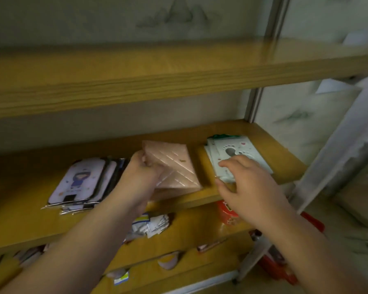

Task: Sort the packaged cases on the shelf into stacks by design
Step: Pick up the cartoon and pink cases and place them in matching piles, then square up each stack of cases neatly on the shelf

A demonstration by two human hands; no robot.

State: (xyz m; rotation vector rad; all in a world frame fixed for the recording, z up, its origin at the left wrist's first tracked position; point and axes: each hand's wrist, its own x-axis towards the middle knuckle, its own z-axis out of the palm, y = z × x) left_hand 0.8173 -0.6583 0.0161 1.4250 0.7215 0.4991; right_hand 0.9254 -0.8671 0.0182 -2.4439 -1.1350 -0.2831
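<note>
Cases sit in 3 stacks by design, mid-frame: left hand (143, 170) grips pink stack (174, 166) to square it; right hand (245, 181), fingers spread, rests on footprint stack (232, 151).

Single view, head-worn, wide-angle. Looks forward and down from close range at the wooden shelf (238, 132), whose board crosses mid-frame. Both forearms enter from the bottom edge. An upper shelf board (136, 77) spans the top half. Lower shelves show at lower centre. Edges bend and blur.
</note>
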